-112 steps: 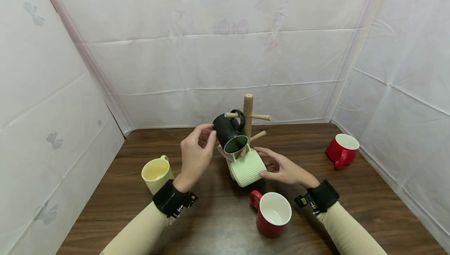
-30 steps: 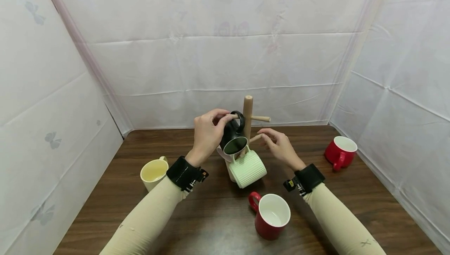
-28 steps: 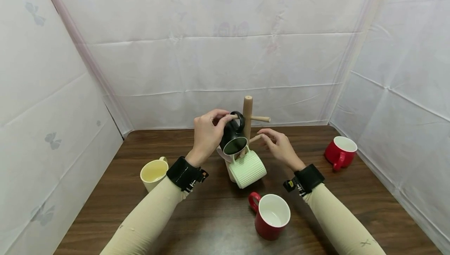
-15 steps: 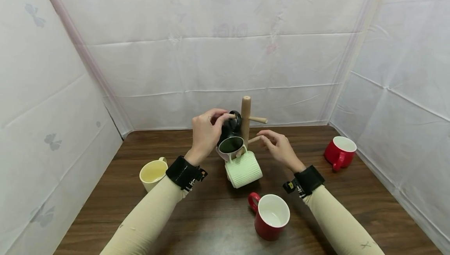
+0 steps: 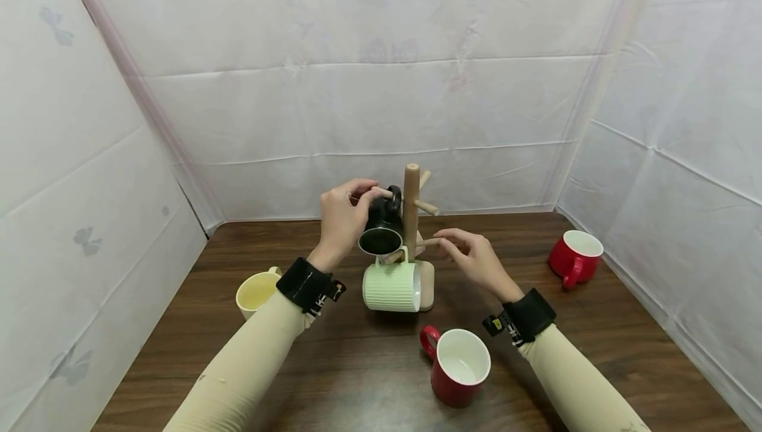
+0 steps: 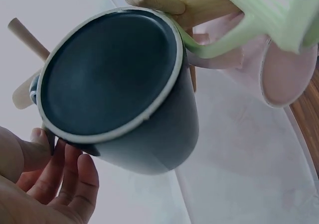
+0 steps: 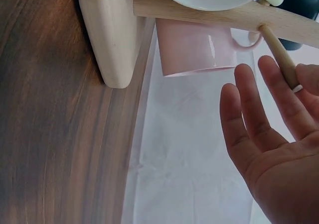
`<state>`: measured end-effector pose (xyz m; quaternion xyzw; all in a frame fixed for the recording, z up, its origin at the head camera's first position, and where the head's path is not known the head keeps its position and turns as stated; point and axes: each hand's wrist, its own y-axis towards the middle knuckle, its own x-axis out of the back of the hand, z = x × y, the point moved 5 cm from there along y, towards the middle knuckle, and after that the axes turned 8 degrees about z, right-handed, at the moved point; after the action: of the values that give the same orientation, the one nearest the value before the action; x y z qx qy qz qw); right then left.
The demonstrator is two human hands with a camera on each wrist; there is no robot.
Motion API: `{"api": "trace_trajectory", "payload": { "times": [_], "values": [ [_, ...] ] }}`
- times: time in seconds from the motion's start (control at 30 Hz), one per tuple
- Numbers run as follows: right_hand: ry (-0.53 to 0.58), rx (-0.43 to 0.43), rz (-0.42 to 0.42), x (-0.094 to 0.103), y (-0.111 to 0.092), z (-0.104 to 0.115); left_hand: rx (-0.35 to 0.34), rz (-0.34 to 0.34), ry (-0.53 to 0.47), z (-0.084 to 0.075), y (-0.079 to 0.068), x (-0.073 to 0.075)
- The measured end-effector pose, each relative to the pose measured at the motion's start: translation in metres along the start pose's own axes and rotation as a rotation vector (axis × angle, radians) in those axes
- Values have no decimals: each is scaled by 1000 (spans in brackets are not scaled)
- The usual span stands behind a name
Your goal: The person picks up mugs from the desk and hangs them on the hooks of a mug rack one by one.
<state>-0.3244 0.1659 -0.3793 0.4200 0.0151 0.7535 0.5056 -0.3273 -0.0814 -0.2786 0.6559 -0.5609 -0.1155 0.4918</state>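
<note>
A wooden mug tree [image 5: 411, 207] stands on the dark wood table. My left hand [image 5: 342, 220] pinches the tip of its upper left peg, where a black mug [image 5: 388, 217] hangs by the handle, mouth tilted down. With thumb and forefinger my right hand [image 5: 476, 263] grips a lower bare peg [image 7: 279, 55], its other fingers spread. Below the black mug hangs a ribbed light-green mug [image 5: 389, 288], lying sideways with its mouth to the right. A pink mug [image 7: 197, 47] hangs behind the post, mostly hidden in the head view.
One red mug [image 5: 457, 379] with a white inside stands in front of the tree. Another red mug [image 5: 573, 260] is at the far right, and a yellow mug [image 5: 256, 292] sits left, partly behind my left forearm. White sheeting [image 5: 381, 108] walls the back and sides.
Both hands have left the mugs for the pegs, the left from the black mug, the right from the green. The tree has since turned, swinging the green mug leftward and baring the base.
</note>
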Motion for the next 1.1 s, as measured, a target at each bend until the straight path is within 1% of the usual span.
{"api": "trace_trajectory", "payload": {
  "times": [0.13, 0.23, 0.33, 0.47, 0.6, 0.7, 0.73, 0.87, 0.97, 1.1],
  "values": [
    [31, 42, 55, 4, -5, 28, 31, -18, -7, 9, 4, 0],
    [26, 47, 83, 5, -9, 40, 54, -26, -7, 13, 7, 0],
    [48, 52, 107, 3, -12, 42, 76, -27, 2, 15, 9, 0],
    [125, 62, 147, -5, -14, 31, 100, -35, 20, 17, 13, 0],
    [112, 72, 157, -12, -15, 18, 112, -32, 37, 19, 18, -2],
    [105, 75, 164, -16, -14, 17, 116, -25, 58, 21, 21, -2],
    [114, 75, 171, -17, -14, 18, 117, -22, 65, 22, 22, -3],
    [131, 82, 186, -16, -15, 44, 117, -14, 71, 22, 23, -5],
    [121, 109, 177, -14, -16, 62, 115, -6, 67, 22, 23, -6],
    [119, 120, 169, -13, -18, 62, 110, 9, 67, 21, 24, -7]
  ]
}}
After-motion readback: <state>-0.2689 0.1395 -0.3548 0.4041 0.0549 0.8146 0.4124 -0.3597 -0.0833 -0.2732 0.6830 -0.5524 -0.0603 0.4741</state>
